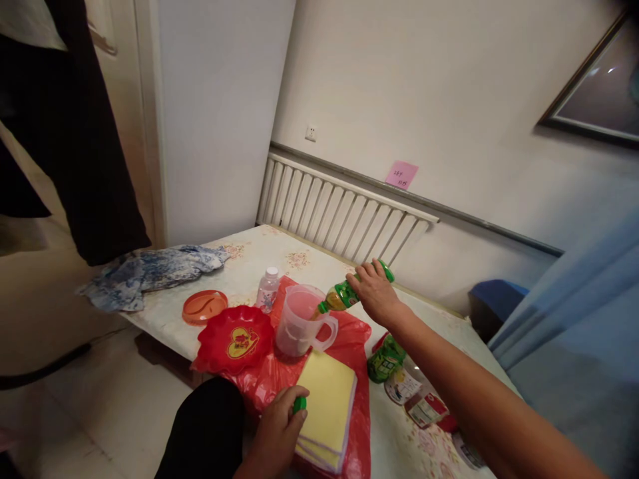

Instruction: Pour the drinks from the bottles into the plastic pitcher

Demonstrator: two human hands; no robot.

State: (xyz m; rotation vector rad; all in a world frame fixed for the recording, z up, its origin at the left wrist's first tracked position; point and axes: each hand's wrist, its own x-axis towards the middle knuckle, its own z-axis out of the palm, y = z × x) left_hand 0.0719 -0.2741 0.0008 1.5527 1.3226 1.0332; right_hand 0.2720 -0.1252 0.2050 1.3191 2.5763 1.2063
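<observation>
Green bottle (pixel 344 293) tipped into clear jug (pixel 299 320), liquid inside.

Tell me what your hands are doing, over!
Right hand tips green bottle, mouth over clear jug. Left hand holds green cap, beside yellow pad. Nothing blocks the jug.
</observation>
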